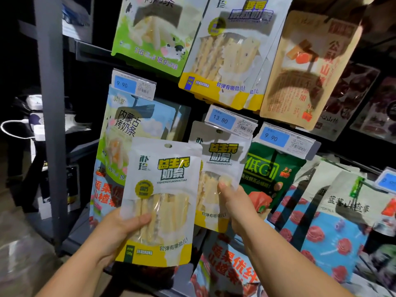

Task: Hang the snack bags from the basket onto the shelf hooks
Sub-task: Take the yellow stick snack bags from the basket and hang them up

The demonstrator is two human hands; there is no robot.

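My left hand (pixel 120 227) grips a white and yellow milk-stick snack bag (pixel 162 202) by its lower left side, holding it upright in front of the shelf; its hang hole is at the top. My right hand (pixel 233 202) pinches a matching white and yellow bag (pixel 216 168) that hangs under the 13.80 price tag (pixel 230 122), thumb on its front. The two bags overlap slightly at the edge. The hook itself is hidden behind the tag. No basket is in view.
Rows of hanging snack bags fill the shelf: a green bag (pixel 267 174) to the right, a blue and green bag (pixel 128 129) to the left, blue bags (pixel 334 232) lower right. A grey upright post (pixel 51 125) stands at the left.
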